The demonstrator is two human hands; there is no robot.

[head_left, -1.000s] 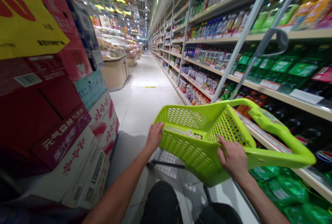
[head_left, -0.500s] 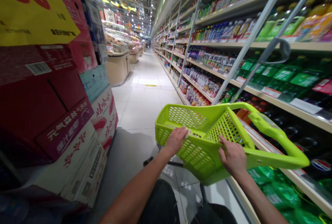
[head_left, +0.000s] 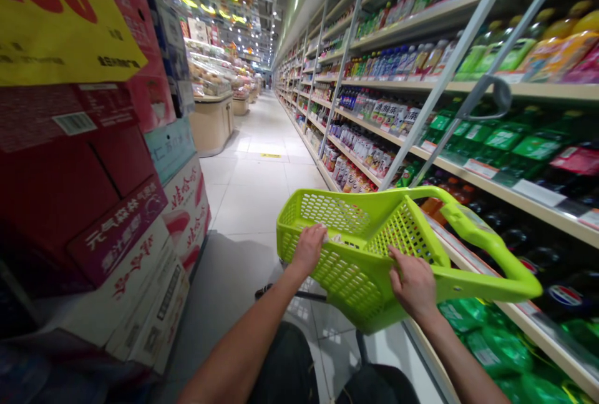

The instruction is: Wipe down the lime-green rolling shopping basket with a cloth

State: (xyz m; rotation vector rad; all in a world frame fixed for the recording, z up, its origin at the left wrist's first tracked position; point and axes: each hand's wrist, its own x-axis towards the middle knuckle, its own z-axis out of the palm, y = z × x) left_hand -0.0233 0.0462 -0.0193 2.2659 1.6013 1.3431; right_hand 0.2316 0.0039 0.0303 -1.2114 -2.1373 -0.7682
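A lime-green shopping cart [head_left: 355, 260] with a perforated plastic basket stands sideways in front of my knees, its handle toward the shelves. My left hand [head_left: 307, 250] is closed at the near rim toward the basket's left end, pinching a small white crumpled wad [head_left: 324, 233], like tissue or cloth. Most of that wad is hidden by the fingers. Farther right, my right hand [head_left: 414, 284] grips the same near rim, its thumb outside and fingers over the edge. Something whitish shows inside the basket beside my left fingers, too small to name.
Shelves of bottled drinks [head_left: 510, 142] run along the right, close to the cart handle. A grey bracket [head_left: 491, 97] juts from them. Stacked cartons [head_left: 116, 204] with a yellow sign [head_left: 60, 23] stand left. A tiled aisle [head_left: 253, 185] leads past a wooden display counter [head_left: 213, 123].
My left hand has slid slightly left along the near rim with the white wad. My right hand stays on the rim. The cart appears a little farther left in view.
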